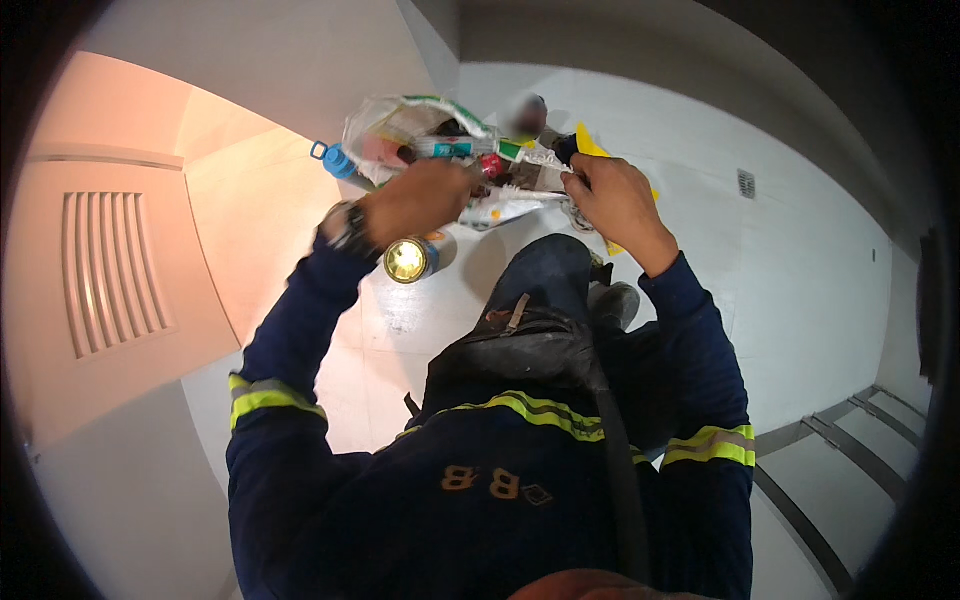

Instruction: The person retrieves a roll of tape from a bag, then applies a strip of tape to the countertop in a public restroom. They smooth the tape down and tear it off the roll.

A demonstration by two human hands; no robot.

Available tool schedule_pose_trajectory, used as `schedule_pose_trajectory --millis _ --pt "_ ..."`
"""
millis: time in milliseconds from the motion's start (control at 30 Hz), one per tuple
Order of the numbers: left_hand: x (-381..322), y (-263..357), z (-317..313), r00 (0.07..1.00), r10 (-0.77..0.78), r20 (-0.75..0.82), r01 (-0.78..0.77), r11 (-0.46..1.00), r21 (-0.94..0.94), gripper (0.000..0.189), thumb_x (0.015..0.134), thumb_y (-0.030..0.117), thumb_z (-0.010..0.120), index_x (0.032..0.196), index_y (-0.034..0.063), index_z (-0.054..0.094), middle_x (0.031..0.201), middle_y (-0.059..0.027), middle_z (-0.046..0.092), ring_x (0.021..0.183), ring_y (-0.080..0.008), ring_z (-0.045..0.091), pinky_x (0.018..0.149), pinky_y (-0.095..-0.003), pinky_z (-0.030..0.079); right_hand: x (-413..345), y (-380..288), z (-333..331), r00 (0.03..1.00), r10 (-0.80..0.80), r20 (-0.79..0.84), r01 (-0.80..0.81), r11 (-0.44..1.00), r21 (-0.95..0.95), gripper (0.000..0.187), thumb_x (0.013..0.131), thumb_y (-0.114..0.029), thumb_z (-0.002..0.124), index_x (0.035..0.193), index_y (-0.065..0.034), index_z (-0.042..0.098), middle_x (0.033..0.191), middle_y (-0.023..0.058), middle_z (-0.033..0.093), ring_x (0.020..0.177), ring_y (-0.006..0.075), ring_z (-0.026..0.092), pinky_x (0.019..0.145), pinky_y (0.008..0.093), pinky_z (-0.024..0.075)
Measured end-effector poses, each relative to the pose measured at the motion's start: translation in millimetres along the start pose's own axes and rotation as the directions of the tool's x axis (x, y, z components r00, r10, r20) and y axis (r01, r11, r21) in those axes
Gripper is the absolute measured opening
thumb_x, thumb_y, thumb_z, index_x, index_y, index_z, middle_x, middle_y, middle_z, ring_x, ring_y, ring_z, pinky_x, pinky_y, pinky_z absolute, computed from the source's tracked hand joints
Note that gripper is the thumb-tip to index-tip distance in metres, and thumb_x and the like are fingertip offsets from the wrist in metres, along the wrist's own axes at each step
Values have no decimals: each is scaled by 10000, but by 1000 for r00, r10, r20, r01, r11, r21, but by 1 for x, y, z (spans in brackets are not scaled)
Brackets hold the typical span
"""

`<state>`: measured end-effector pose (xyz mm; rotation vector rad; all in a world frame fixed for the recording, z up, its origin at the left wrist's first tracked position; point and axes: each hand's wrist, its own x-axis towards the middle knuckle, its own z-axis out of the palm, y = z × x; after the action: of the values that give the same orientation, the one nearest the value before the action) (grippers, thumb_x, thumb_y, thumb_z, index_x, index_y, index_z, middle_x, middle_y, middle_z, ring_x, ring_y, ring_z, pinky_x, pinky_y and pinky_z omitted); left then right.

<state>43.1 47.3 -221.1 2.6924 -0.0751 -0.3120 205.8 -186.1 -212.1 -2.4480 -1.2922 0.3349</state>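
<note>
A white plastic bag with green and printed parts lies spread on the floor before me, its mouth gaping. Pinched between the thumb and fingers of my right hand is the bag's edge. My left hand is over the bag's near left side, its fingertips blurred and hidden, so its hold cannot be made out. Inside the bag lie a white and teal tube, a small red item and other mixed things. An open tin can with a shiny gold inside stands below my left hand.
A blue-capped bottle is left of the bag. Yellow sheet material lies behind my right hand. A floor drain is farther right, a louvred door at the left. My bent knee is just below the bag.
</note>
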Motion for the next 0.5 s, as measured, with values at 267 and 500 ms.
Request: schedule_pose_trajectory --millis 267,500 --pt "67 -108 99 977 -179 -117 208 927 313 329 937 296 602 1117 55 734 1102 -173 743 984 -350 729 860 -455 568 -22 2 10 997 49 60 -54 996 76 243 933 -258 636 1013 -58 748 900 206 730 907 393 701 810 521 538" --pt "109 -141 203 913 -281 297 158 913 377 390 886 245 612 1158 -17 710 1149 -247 722 1024 -404 720 923 -467 568 -40 2 1 993 88 77 -98 984 146 267 941 -282 640 1018 -43 730 907 211 721 907 404 689 808 508 526"
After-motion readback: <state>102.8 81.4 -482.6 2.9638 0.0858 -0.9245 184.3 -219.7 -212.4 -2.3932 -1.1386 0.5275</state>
